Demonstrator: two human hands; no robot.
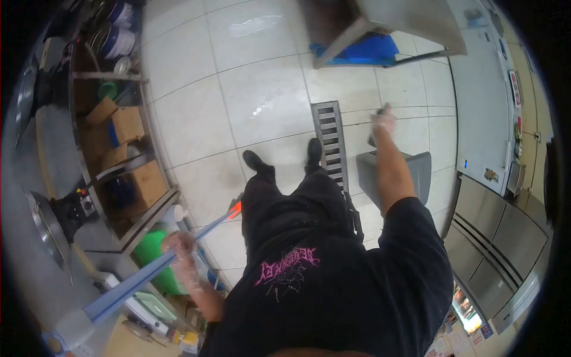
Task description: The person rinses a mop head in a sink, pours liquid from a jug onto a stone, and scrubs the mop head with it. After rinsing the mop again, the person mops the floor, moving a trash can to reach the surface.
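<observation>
A clear plastic glove covers my left hand (180,242), at the lower left, with its fingers wrapped round a long blue pole (134,278). The pole runs diagonally and has an orange part (235,209) at its far end, beside my leg. My right hand (384,121), also in clear plastic, is stretched out over the floor at the right. Motion blurs its fingers, so its grip is unclear. Just below it is a grey bin (420,178), with a small dark shape between them that I cannot make out.
Metal shelving (110,76) with cardboard boxes (127,124) stands at the left, near a green container (156,253). A floor grate (328,128) lies by my feet. A metal table (410,18) is ahead at the right, and a steel refrigerator (519,235) is on the right.
</observation>
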